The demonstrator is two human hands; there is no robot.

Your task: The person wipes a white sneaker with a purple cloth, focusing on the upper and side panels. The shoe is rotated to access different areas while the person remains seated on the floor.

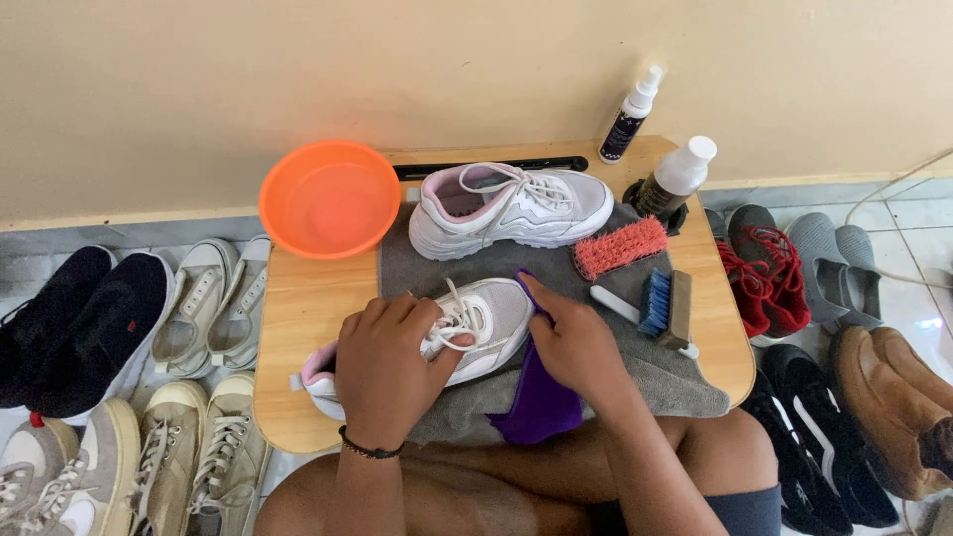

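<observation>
Left hand (pixel 382 362) is gripping the white sneaker (pixel 476 323) closed-fingered, right hand (pixel 574 342) is pinching the purple cloth (pixel 536 402) against its toe; a hard wipe risks shoving it toward the orange basin (pixel 330 199).

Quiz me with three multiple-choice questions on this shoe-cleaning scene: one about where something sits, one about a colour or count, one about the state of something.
1. Where is the orange bowl?
A. At the far left of the wooden table
B. On the floor among the shoes
C. Under the purple cloth

2. How many white sneakers lie on the grey towel?
A. One
B. Two
C. Four

3. What is the left hand doing?
A. Holding a spray bottle
B. Resting in the bowl
C. Gripping the near white sneaker at its laces

Answers: 1 A, the bowl stands at the table's far left corner. 2 B, the near one and the far white sneaker. 3 C, the fingers wrap over its laces while the right hand presses a purple cloth to its toe.
</observation>
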